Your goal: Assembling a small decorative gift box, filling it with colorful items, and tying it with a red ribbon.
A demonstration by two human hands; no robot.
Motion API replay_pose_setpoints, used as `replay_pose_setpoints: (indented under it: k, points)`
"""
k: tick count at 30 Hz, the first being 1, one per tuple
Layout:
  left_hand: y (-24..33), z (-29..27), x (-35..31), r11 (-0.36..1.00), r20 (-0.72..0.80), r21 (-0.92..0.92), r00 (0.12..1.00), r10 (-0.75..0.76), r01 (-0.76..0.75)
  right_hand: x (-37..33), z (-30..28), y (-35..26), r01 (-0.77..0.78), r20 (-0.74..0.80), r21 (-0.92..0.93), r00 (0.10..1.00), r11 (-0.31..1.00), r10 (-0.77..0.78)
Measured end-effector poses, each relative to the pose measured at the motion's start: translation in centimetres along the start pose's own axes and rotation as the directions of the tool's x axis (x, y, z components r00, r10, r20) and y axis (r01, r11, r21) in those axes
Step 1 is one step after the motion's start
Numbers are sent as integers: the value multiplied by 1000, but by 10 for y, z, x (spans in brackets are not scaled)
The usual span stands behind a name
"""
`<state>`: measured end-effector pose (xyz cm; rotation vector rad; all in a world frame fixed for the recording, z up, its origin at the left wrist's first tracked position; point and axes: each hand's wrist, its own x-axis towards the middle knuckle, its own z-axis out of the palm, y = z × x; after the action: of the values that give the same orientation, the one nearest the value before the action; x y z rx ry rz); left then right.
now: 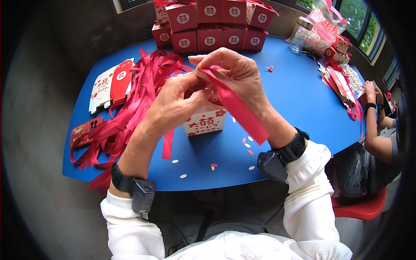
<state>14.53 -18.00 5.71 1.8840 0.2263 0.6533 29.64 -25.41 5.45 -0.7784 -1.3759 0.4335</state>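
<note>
Both hands meet above a small white gift box (205,123) with red flower prints, standing upright on the blue table. A wide red ribbon (237,106) runs between my fingers, one end hanging down to the right. My left hand (175,97) pinches the ribbon at the box's top. My right hand (240,71) is closed on the same ribbon, its thumb and fingertips close to the left hand's. Another ribbon end (168,144) hangs down left of the box. The hands hide most of the box's top and any knot there.
A heap of loose red ribbons (138,91) covers the table's left, near flat box blanks (112,82) and a patterned phone (86,131). Finished red boxes (209,39) are stacked at the back. Small oval paper pieces (183,176) lie in front. A person (381,125) works at the right, beside a jar (300,34).
</note>
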Motion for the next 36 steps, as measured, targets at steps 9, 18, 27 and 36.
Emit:
replay_pose_setpoints:
  k: [9, 18, 27, 36]
  points:
    - [-14, -8, 4, 960, -76, -267, 991, -107, 83, 7, -28, -10, -196, -1, -589, 970, 784, 241]
    - [-7, -12, 3, 931, -38, -362, 997, -70, 52, 7, -41, -23, -132, 273, -574, 899, 808, 341]
    - [-23, -13, 3, 970, -122, -227, 990, 64, -91, 2, -30, -14, -211, 203, -580, 898, 787, 391]
    - [-24, 3, 4, 921, -317, 322, 891, 324, -220, 1, -35, -2, -351, 261, -329, 859, 877, 441]
